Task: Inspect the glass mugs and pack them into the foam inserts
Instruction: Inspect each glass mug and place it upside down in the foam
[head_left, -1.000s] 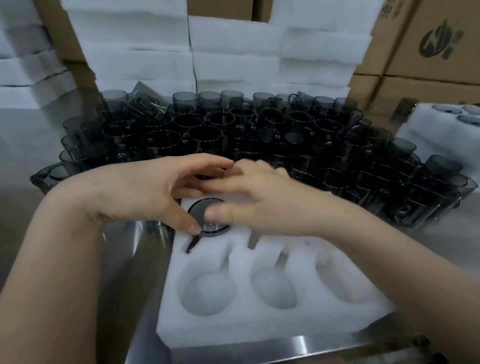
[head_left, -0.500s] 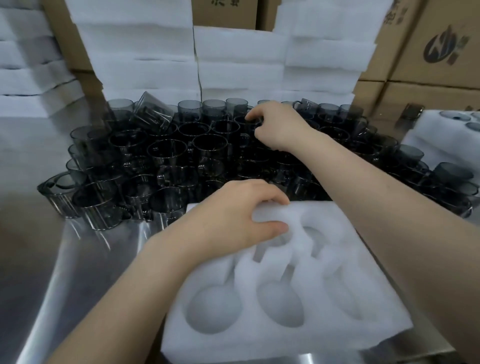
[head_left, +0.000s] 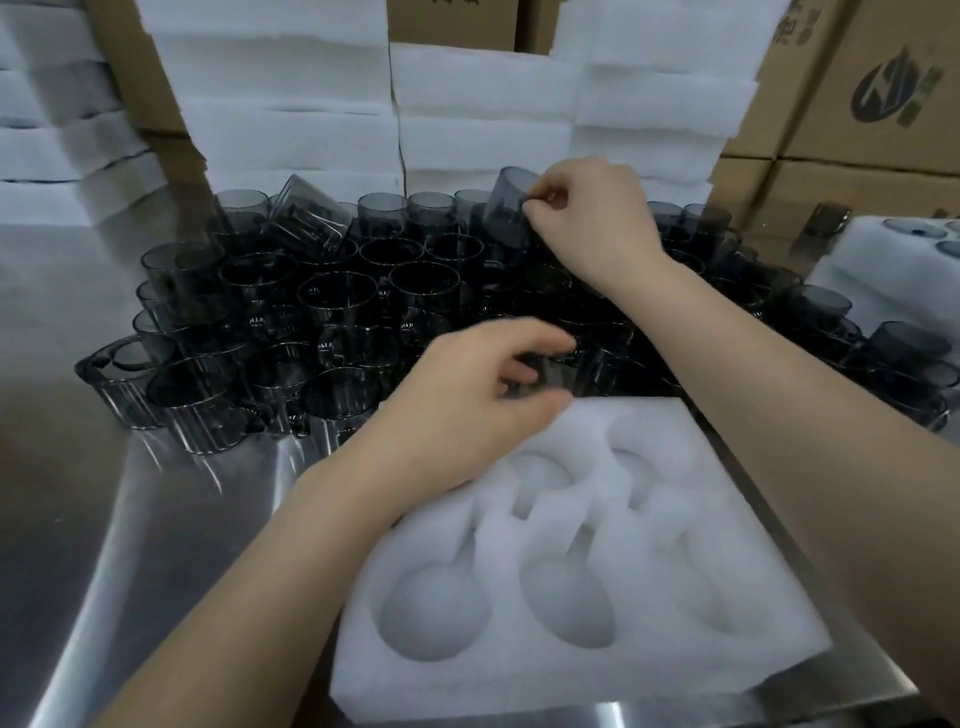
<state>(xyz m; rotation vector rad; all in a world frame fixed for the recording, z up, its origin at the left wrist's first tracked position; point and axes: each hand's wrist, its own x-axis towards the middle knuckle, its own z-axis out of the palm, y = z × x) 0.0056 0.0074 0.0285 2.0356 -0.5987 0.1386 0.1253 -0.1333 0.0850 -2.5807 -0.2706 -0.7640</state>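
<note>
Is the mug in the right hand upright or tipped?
Tipped: the mug leans left, raised above the upright mugs, pinched by the right hand.

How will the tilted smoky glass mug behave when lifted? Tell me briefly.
The smoky grey glass mug, pinched by the right hand, is likely rigid yet fragile: thin glass. Its smooth walls probably slip. Hanging tilted, it may swing.
</note>
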